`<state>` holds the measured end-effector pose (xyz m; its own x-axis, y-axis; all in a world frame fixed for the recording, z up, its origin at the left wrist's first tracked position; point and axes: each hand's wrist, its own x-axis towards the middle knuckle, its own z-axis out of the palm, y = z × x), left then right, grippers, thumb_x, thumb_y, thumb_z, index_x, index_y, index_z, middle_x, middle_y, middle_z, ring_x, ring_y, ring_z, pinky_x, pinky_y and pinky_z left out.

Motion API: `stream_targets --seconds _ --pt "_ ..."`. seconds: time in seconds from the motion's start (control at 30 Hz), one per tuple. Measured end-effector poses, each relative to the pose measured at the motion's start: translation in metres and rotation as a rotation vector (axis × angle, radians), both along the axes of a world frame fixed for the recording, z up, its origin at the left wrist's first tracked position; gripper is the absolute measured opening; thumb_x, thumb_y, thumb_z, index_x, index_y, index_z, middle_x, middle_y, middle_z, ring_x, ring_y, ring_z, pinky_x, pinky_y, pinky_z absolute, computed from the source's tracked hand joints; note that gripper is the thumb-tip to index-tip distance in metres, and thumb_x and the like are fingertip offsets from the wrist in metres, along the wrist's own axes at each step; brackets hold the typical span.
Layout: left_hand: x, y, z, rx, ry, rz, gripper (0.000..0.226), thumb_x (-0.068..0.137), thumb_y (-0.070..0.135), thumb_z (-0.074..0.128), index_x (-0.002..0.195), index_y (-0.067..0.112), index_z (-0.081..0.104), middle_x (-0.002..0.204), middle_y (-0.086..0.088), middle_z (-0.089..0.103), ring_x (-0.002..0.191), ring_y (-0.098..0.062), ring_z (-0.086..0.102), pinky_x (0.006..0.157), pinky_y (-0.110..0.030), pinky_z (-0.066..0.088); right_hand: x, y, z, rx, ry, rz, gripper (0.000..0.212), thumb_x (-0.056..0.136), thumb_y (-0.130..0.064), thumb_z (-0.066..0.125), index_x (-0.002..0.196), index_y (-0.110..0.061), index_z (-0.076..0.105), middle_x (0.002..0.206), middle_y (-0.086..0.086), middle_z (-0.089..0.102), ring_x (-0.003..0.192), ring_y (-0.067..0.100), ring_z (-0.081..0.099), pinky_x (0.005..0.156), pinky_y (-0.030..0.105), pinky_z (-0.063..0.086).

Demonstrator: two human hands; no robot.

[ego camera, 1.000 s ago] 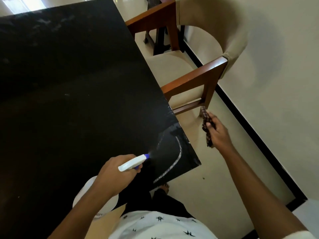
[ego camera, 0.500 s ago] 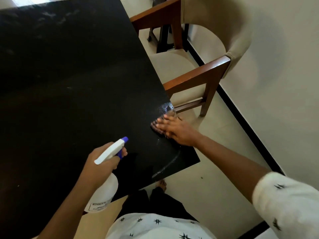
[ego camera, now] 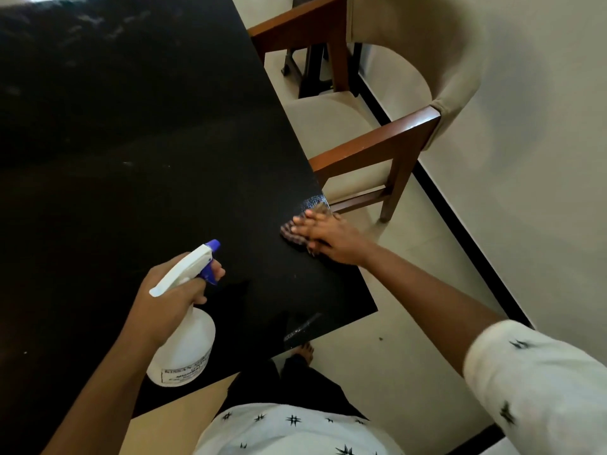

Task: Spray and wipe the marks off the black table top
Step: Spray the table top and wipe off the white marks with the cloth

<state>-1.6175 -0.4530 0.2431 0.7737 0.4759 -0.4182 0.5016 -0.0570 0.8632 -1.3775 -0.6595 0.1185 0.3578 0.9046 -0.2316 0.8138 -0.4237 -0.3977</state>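
The black table top [ego camera: 131,159] fills the left of the head view. My left hand [ego camera: 167,297] grips a white spray bottle [ego camera: 185,346] with a blue nozzle, held above the near part of the table. My right hand [ego camera: 328,236] lies flat on a dark patterned cloth [ego camera: 290,234], pressing it to the table near the right edge. A wet patch [ego camera: 313,201] shines just beyond the cloth. A short white streak [ego camera: 302,326] remains by the near right corner. Faint smudges show at the far end [ego camera: 98,24].
A wooden chair [ego camera: 371,149] with beige cushions stands tight against the table's right edge. Behind it is a cream wall [ego camera: 525,126] with a black skirting. My bare foot [ego camera: 305,351] shows on the tiled floor under the near corner.
My right hand brought the cloth from the air beside the table onto its right edge and wiped there; the curved white mark is mostly gone. My left hand drew the bottle back and left.
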Motion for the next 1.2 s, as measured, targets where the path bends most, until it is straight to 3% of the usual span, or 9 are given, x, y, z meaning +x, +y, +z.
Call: stream_targets --seconds 0.17,0.3,0.57,0.67,0.77,0.83,0.93,1.07,1.2 --pt "-0.001 0.001 -0.006 -0.011 -0.024 0.013 0.034 0.076 0.0 0.057 0.088 0.027 0.072 0.097 -0.003 0.072 0.103 -0.02 0.066 0.076 -0.037 0.051 -0.012 0.002 -0.008 0.032 -0.052 -0.039 0.049 0.099 -0.031 0.045 0.146 -0.036 0.032 0.157 -0.012 0.022 0.147 0.013 0.007 0.118 0.05 0.01" --pt "-0.004 0.0 -0.011 0.019 -0.033 -0.005 0.044 0.085 -0.015 0.048 0.095 0.023 0.068 0.104 -0.01 0.07 0.106 -0.025 0.064 0.078 -0.038 0.051 -0.072 -0.055 -0.009 0.063 0.0 0.012 0.05 0.096 -0.033 0.041 0.145 -0.039 0.031 0.154 -0.018 0.021 0.147 0.009 0.006 0.115 0.048 0.012" --pt "-0.008 0.002 -0.002 0.008 -0.056 -0.048 0.036 0.08 -0.002 0.056 0.09 0.029 0.071 0.096 -0.001 0.073 0.103 -0.02 0.066 0.082 -0.043 0.055 -0.147 -0.103 -0.023 0.139 0.091 -0.038 0.052 0.097 -0.032 0.04 0.146 -0.043 0.026 0.154 -0.021 0.024 0.147 0.005 0.01 0.113 0.048 0.016" --pt "-0.013 0.003 0.004 0.012 -0.059 -0.073 0.034 0.066 0.014 0.052 0.088 0.031 0.072 0.096 0.0 0.073 0.102 -0.019 0.066 0.08 -0.042 0.056 -0.141 -0.084 -0.018 0.178 0.09 -0.276 0.052 0.096 -0.026 0.043 0.146 -0.037 0.031 0.154 -0.017 0.029 0.146 0.004 0.009 0.115 0.046 0.019" --pt "-0.023 0.005 0.006 0.028 -0.079 -0.074 0.035 0.065 0.015 0.051 0.086 0.033 0.073 0.098 0.001 0.072 0.104 -0.02 0.065 0.081 -0.043 0.055 -0.145 -0.052 -0.014 0.209 -0.039 -0.675 0.055 0.094 -0.012 0.053 0.145 -0.028 0.039 0.151 -0.006 0.038 0.143 0.009 0.018 0.114 0.046 0.027" --pt "-0.033 0.007 0.009 0.042 -0.079 -0.08 0.037 0.065 0.015 0.051 0.087 0.035 0.073 0.1 0.001 0.072 0.105 -0.02 0.064 0.083 -0.044 0.055 -0.162 -0.036 -0.014 0.214 -0.111 -0.798 0.056 0.092 -0.01 0.056 0.143 -0.026 0.042 0.149 -0.003 0.042 0.142 0.017 0.028 0.111 0.049 0.032" --pt "-0.049 0.009 0.01 0.062 -0.072 -0.108 0.037 0.066 0.015 0.051 0.092 0.029 0.073 0.103 0.002 0.071 0.108 -0.02 0.063 0.086 -0.047 0.055 -0.214 -0.026 -0.023 0.255 -0.085 -0.637 0.063 0.087 -0.009 0.059 0.143 -0.03 0.041 0.149 -0.006 0.042 0.142 0.014 0.027 0.11 0.045 0.034" --pt "-0.073 0.008 0.009 0.051 -0.08 -0.136 0.033 0.074 0.009 0.054 0.101 0.02 0.069 0.108 -0.001 0.071 0.11 -0.02 0.063 0.088 -0.048 0.054 -0.279 -0.012 -0.033 0.231 -0.082 -0.37 0.066 0.088 -0.017 0.062 0.146 -0.033 0.034 0.154 -0.008 0.032 0.146 0.014 0.016 0.113 0.046 0.02" --pt "-0.093 0.009 0.006 0.033 -0.101 -0.112 0.039 0.066 0.014 0.05 0.097 0.026 0.071 0.105 0.002 0.071 0.109 -0.019 0.064 0.084 -0.038 0.054 -0.254 -0.022 -0.032 0.282 -0.087 -0.495 0.06 0.09 -0.013 0.052 0.146 -0.029 0.036 0.152 -0.006 0.037 0.145 0.015 0.021 0.116 0.046 0.021"
